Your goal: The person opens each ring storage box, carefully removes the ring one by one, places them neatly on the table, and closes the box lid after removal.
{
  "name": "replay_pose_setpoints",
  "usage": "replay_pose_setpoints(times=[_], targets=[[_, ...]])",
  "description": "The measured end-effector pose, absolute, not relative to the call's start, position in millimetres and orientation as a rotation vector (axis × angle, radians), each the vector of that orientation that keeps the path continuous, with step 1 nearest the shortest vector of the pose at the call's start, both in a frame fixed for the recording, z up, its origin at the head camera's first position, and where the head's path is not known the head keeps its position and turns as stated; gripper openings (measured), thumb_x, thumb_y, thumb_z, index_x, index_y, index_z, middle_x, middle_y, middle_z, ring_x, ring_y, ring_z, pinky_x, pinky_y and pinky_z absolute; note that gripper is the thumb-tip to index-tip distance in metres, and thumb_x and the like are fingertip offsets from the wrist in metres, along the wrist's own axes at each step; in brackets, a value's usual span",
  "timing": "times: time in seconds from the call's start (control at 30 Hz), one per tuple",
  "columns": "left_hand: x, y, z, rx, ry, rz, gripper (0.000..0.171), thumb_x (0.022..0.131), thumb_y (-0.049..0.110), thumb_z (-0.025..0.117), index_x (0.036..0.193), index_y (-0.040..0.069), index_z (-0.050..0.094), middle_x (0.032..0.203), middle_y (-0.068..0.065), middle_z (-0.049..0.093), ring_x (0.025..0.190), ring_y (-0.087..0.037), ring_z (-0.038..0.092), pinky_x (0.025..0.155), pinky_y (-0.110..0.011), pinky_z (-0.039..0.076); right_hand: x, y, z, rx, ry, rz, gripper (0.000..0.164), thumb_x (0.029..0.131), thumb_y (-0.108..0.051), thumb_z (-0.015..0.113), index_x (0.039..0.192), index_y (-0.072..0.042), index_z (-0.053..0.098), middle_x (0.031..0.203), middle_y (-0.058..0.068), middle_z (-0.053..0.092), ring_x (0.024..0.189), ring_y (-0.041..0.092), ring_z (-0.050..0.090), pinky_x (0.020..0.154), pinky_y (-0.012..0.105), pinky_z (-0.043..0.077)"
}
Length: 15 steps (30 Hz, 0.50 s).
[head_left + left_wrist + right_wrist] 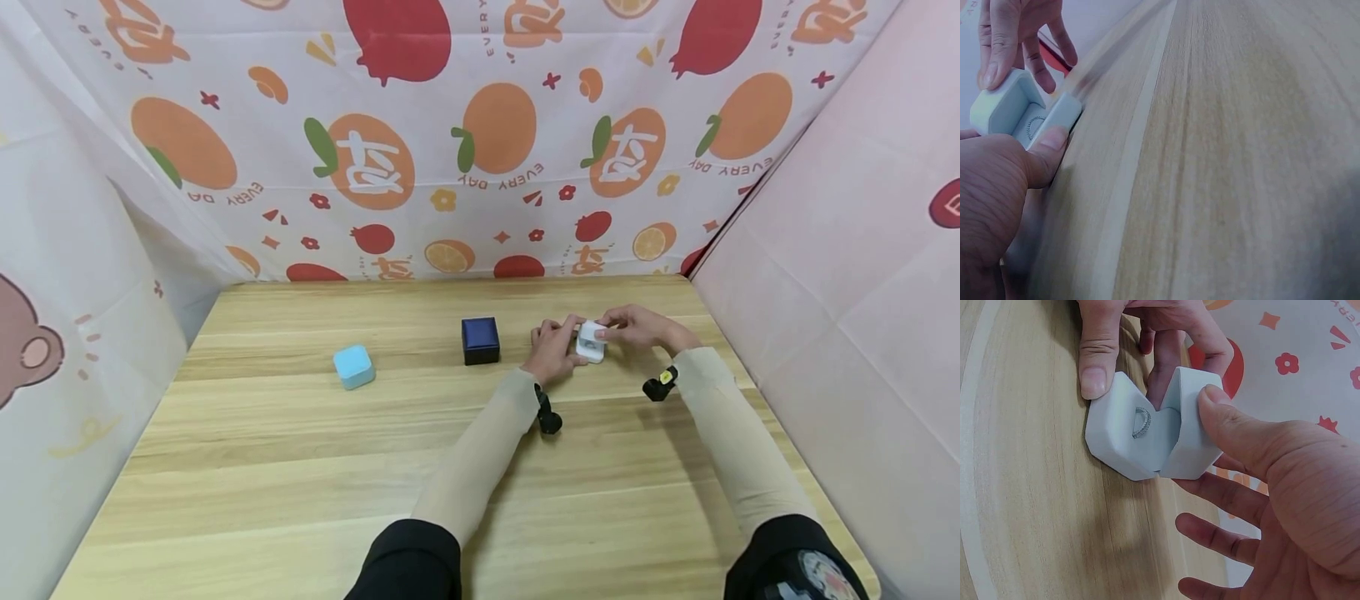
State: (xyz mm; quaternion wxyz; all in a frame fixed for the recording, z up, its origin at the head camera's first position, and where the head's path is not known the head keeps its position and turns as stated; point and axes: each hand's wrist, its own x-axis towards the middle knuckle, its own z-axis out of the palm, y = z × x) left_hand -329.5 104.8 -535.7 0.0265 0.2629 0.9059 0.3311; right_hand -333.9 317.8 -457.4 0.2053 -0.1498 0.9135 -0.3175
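A white ring box (591, 348) stands on the table with its lid raised. A silver ring (1142, 423), set with small sparkling stones, sits upright in the slot of its base. My left hand (553, 352) grips the base from the left, thumb on the near side. From the other side my right hand (637, 326) pinches the lid (1192, 431) between thumb and index finger, its other fingers spread apart in the right wrist view.
Left of my left hand stands a dark blue box (480, 340). A light blue box (354, 367) lies farther left on the wooden table (300, 467). Fruit-print cloth (480, 225) hangs behind the far edge, and a pale cloth wall (840, 250) rises on the right.
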Motion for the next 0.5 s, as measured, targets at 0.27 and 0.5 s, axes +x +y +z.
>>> replay_pose_setpoints(times=[0.27, 0.5], targets=[[-329.1, 105.1, -536.2, 0.806, 2.798, 1.009, 0.071, 0.088, 0.036, 0.078, 0.147, 0.027, 0.040, 0.140, -0.003, 0.065, 0.131, -0.029, 0.045, 0.108, -0.046, 0.030, -332.4, 318.2, -458.1, -0.442, 2.554, -0.882, 0.033, 0.102, -0.029, 0.062, 0.124, -0.005, 0.069, 0.125, 0.018, 0.069, 0.115, 0.030, 0.060, 0.103, 0.048, 0.043], [-329.7, 105.4, -537.2, 0.807, 2.803, 1.015, 0.072, 0.088, 0.035, 0.079, 0.149, 0.028, 0.040, 0.141, -0.001, 0.065, 0.130, -0.028, 0.045, 0.107, -0.045, 0.030, -332.8, 319.1, -459.5, -0.440, 2.546, -0.907, 0.038, 0.103, -0.030, 0.060, 0.129, -0.003, 0.066, 0.129, 0.020, 0.068, 0.122, 0.035, 0.059, 0.109, 0.058, 0.040]])
